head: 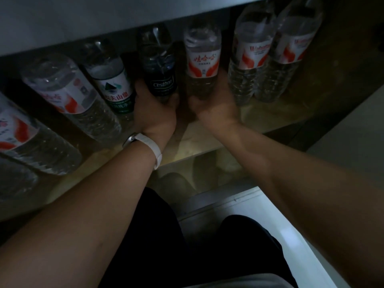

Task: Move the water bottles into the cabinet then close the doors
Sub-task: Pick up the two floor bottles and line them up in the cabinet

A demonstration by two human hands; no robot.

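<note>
Simultaneously, both hands are bringing one bottle each onto the cabinet shelf (270,115). The left hand (155,113), wearing a white wristband (149,146), is curling its fingers round the base of the dark-labelled bottle (161,65). The right hand (214,109) is grasping the lower body of the red-and-white bottle (202,57) in the same way. Both bottles are standing upright, side by side, in the gap at the middle of the row.

The low grips are probably being used because the panel overhead is leaving little room above the caps, and because a hold near the base is keeping each bottle steady while it is being pushed toward the back.

The green-labelled bottle (113,84) is standing just beside the left hand, with a red-labelled bottle (68,90) and an edge bottle (20,138) beyond it. A pair of matching bottles (251,53) is standing together near the right hand. With both flanks occupied, the middle appears to be the one slot open to these two.

Light is poor, so whether the two bases are resting on the shelf cannot be told. The doors are not yet being closed.
</note>
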